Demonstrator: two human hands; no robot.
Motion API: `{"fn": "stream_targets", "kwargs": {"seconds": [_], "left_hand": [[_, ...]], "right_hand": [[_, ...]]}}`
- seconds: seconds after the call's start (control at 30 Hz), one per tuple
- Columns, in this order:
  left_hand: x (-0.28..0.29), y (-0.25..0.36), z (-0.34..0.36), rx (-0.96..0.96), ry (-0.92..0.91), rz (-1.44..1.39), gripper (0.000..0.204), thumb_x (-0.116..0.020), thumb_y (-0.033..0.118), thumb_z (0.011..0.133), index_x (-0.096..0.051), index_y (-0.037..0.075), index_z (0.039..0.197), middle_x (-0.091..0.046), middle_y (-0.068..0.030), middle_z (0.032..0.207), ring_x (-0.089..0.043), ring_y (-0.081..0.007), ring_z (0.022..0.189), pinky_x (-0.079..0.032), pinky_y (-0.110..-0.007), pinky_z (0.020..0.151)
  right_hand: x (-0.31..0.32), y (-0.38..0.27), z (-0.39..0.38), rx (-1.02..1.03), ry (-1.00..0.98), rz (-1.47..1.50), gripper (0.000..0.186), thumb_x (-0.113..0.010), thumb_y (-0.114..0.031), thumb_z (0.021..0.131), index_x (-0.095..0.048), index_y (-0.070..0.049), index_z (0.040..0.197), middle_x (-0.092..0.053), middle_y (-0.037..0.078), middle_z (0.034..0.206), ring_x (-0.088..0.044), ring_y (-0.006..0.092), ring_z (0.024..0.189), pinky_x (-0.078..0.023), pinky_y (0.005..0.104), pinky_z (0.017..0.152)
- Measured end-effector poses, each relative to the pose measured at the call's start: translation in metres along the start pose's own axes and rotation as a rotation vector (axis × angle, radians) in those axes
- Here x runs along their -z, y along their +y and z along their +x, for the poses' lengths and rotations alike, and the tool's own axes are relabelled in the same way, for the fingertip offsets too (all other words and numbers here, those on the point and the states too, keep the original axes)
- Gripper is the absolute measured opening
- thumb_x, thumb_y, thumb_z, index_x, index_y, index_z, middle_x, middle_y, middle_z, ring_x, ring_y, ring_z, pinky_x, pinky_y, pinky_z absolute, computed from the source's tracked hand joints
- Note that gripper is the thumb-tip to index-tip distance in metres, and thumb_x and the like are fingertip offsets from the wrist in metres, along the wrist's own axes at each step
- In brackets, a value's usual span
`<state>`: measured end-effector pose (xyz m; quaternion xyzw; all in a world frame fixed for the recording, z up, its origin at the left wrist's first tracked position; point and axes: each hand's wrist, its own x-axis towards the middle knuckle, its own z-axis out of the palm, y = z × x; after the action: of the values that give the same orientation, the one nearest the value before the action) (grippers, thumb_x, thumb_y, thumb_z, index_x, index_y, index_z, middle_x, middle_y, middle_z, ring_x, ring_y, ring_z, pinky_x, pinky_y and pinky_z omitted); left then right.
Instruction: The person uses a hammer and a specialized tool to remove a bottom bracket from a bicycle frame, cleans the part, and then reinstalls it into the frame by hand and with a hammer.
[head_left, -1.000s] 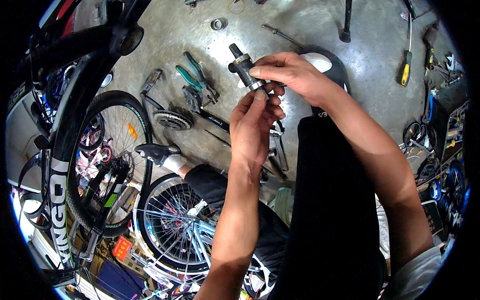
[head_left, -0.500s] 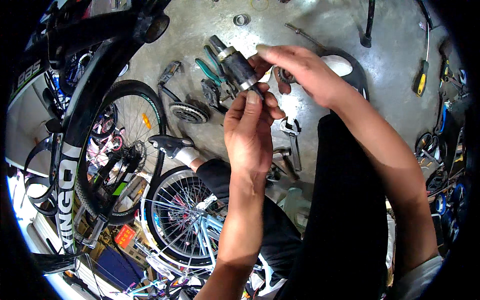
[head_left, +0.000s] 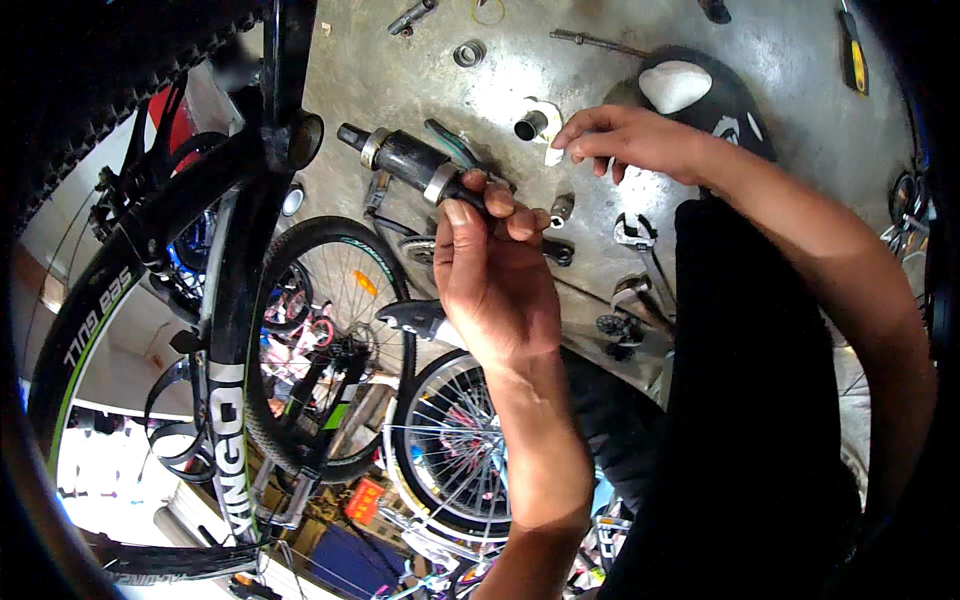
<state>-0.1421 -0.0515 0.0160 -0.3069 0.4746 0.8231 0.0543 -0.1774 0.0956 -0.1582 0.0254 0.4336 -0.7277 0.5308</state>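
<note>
My left hand (head_left: pixel 500 270) pinches one spindle end of a bottom bracket (head_left: pixel 412 160), a black cylinder with silver rings and a spindle stub jutting from its far end. It is held tilted above the floor. My right hand (head_left: pixel 640 142) is off to the right with its fingers apart and slightly curled, holding nothing that I can see. Beside those fingertips, a short dark hollow cylinder (head_left: pixel 530 125) rests on a white scrap (head_left: pixel 550 145). Left of the bottom bracket is a black bicycle frame (head_left: pixel 228 370), with the round open end of its bracket shell (head_left: pixel 305 140) showing.
An adjustable wrench (head_left: pixel 645 250), a small metal socket (head_left: pixel 563 207), a metal ring (head_left: pixel 468 53) and green-handled pliers (head_left: pixel 450 142) lie on the concrete floor. A black saddle-like object (head_left: pixel 740 100) sits behind my right hand. Bicycle wheels (head_left: pixel 455 440) crowd the lower left.
My right hand has drawn away from the bottom bracket to the right, fingers opening out. My left hand keeps hold of the bottom bracket, now tilted flatter. The view has shifted, bringing the frame further in.
</note>
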Motion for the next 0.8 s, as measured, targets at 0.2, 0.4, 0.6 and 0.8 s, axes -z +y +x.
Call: {"fn": "stream_targets", "kwargs": {"seconds": [0.2, 0.4, 0.6, 0.8], "left_hand": [[-0.009, -0.001, -0.008, -0.006, 0.092, 0.003, 0.027, -0.057, 0.025, 0.103, -0.059, 0.003, 0.118, -0.063, -0.0049, 0.092, -0.056, -0.0146, 0.077, -0.047, -0.034, 0.077], [-0.004, 0.006, -0.006, -0.03, 0.098, 0.015, 0.026, -0.057, 0.024, 0.103, -0.06, 0.003, 0.118, -0.063, -0.0043, 0.092, -0.057, -0.014, 0.077, -0.047, -0.034, 0.077], [-0.004, 0.017, 0.008, -0.05, 0.04, 0.018, 0.026, -0.055, 0.022, 0.104, -0.058, 0.003, 0.12, -0.063, -0.0045, 0.094, -0.057, -0.0138, 0.077, -0.048, -0.034, 0.08], [-0.005, 0.022, 0.017, -0.061, 0.022, 0.021, 0.025, -0.055, 0.022, 0.104, -0.057, 0.003, 0.121, -0.061, -0.0031, 0.097, -0.056, -0.0127, 0.079, -0.049, -0.035, 0.082]], "right_hand": [[0.002, 0.007, 0.003, 0.009, 0.034, -0.099, 0.038, -0.062, -0.027, 0.095, -0.062, -0.008, 0.128, -0.062, 0.002, 0.101, -0.057, 0.0108, 0.084, -0.049, 0.0284, 0.07], [0.0, 0.001, 0.005, 0.005, 0.034, -0.132, 0.04, -0.061, -0.029, 0.095, -0.063, -0.007, 0.128, -0.062, 0.002, 0.1, -0.056, 0.0099, 0.083, -0.048, 0.0268, 0.07], [-0.001, 0.001, 0.008, 0.029, 0.062, -0.064, 0.04, -0.061, -0.031, 0.096, -0.063, -0.008, 0.128, -0.063, 0.0, 0.11, -0.056, 0.0092, 0.084, -0.049, 0.0269, 0.072], [-0.002, -0.001, 0.004, 0.012, 0.094, -0.06, 0.04, -0.062, -0.033, 0.096, -0.063, -0.009, 0.128, -0.063, 0.0, 0.112, -0.057, 0.0094, 0.084, -0.049, 0.0269, 0.073]]}}
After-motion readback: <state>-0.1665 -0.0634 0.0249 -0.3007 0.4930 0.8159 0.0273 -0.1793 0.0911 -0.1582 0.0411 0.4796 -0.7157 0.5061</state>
